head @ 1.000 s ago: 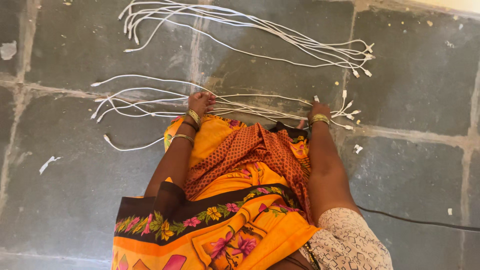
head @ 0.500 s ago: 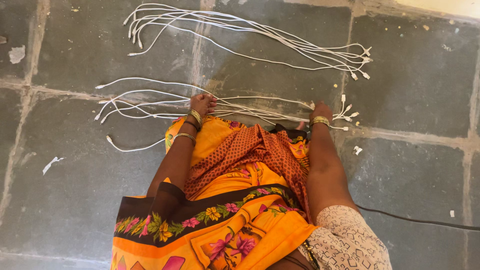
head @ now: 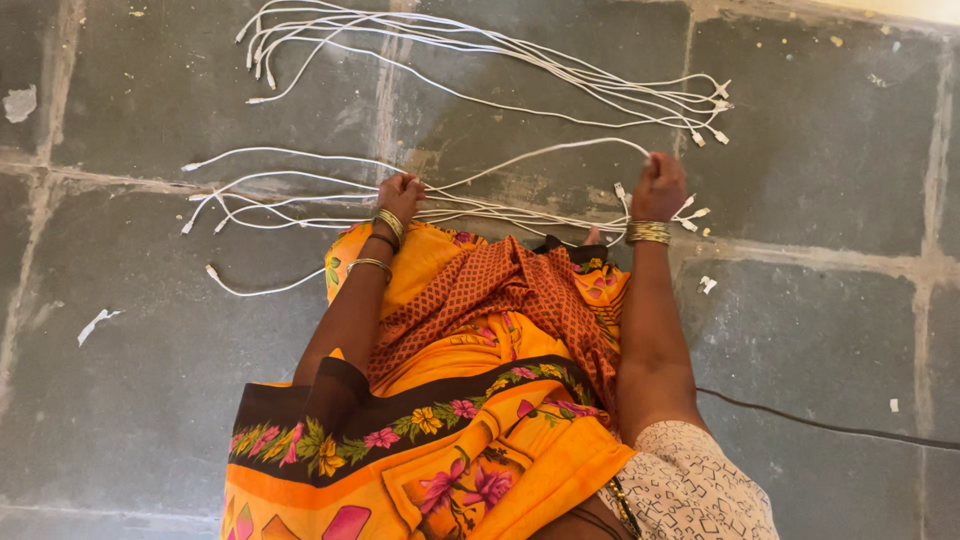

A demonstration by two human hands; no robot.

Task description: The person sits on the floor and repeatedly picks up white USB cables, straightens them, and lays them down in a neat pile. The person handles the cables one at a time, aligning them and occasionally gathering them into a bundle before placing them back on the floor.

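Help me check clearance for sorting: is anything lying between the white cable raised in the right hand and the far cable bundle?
Nothing visible: only bare stone floor separates the raised cable in the right hand from the far bundle.

home workroom: stone-slab floor point(head: 150, 400), cable bundles point(head: 480, 45)

Soft, even daylight is falling on the stone floor point(head: 150, 400); glare is showing at its top right corner, everything staying sharp.
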